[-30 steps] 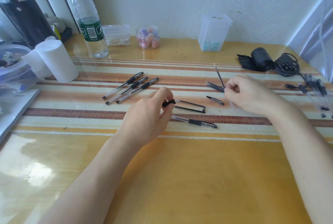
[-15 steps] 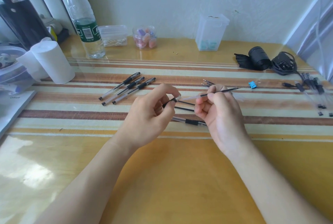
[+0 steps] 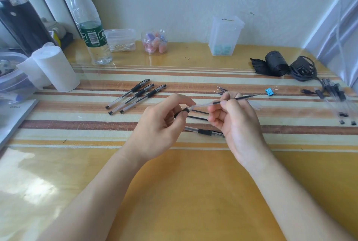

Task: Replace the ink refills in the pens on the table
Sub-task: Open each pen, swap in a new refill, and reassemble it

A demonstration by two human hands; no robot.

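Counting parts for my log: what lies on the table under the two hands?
A pen and two dark refills show between the left hand and right hand. Their ends are covered, and anything else beneath is hidden.

The left hand curls over a black piece and hides most of it; whether the refill enters it is too small to tell. The right hand covers the refill's middle, the tip end of the pen lying on the counter, the right ends of two rods and all but the tips of the spare refills. The pens at far right blur together. The flask, tub and booklet are cut by the left edge, both forearms by the bottom edge.
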